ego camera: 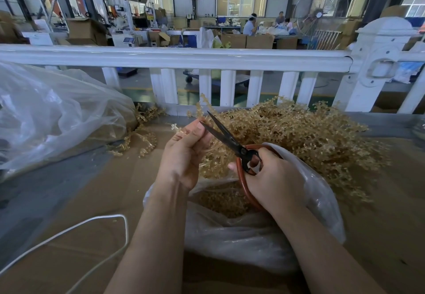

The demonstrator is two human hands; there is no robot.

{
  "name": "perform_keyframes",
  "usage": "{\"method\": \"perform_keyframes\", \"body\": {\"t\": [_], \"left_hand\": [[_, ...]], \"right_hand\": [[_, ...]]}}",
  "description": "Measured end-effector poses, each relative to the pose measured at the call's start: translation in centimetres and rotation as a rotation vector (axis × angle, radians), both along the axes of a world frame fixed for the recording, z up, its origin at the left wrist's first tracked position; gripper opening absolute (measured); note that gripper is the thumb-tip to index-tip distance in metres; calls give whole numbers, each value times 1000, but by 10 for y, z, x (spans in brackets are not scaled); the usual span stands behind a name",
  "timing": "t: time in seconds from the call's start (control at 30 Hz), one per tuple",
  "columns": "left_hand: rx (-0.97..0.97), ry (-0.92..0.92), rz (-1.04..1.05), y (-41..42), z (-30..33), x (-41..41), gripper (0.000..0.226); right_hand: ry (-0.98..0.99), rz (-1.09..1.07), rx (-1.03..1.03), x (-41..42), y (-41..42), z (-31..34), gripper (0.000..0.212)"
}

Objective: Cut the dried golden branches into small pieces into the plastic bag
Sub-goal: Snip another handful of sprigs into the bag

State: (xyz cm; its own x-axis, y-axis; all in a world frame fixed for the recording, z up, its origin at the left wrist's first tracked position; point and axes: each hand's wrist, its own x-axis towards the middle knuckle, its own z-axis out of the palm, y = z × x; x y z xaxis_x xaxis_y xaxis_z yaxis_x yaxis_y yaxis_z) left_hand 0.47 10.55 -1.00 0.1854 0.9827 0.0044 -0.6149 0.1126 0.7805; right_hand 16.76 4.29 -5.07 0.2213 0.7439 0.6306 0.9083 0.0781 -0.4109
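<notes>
A big heap of dried golden branches (305, 132) lies on the cardboard-covered table behind my hands. My left hand (184, 153) pinches one golden branch (200, 107) whose tip sticks up past my fingers. My right hand (273, 178) grips black scissors (226, 137) by their red-orange handles. The blades are parted around the stem just beside my left fingertips. Below both hands sits an open clear plastic bag (248, 236) holding golden cut pieces (220, 199).
A large crumpled clear plastic bag (53, 114) fills the left side, with loose golden sprigs (140, 139) beside it. A white cord (96, 227) loops across the cardboard at the lower left. A white railing (174, 60) borders the table's far edge.
</notes>
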Motion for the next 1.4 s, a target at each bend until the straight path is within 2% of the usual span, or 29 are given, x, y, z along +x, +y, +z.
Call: {"method": "perform_keyframes", "body": {"t": [0.3, 0.53, 0.87, 1.0, 1.2, 1.4], "left_hand": [[-13, 70, -93, 0, -2, 2, 13], [-3, 86, -77, -2, -1, 3, 14], [60, 93, -41, -4, -1, 6, 16], [76, 44, -15, -3, -1, 6, 15], [66, 26, 9, 0, -3, 6, 30], [58, 0, 9, 1, -3, 5, 26]], "right_hand": [[-18, -25, -40, -1, -2, 3, 65], [-38, -29, -61, -2, -2, 7, 60], [-54, -28, -104, -3, -2, 9, 71], [-73, -47, -93, -3, -2, 9, 63], [-66, -67, -55, -5, -3, 9, 55], [-72, -55, 7, -7, -4, 12, 53]]}}
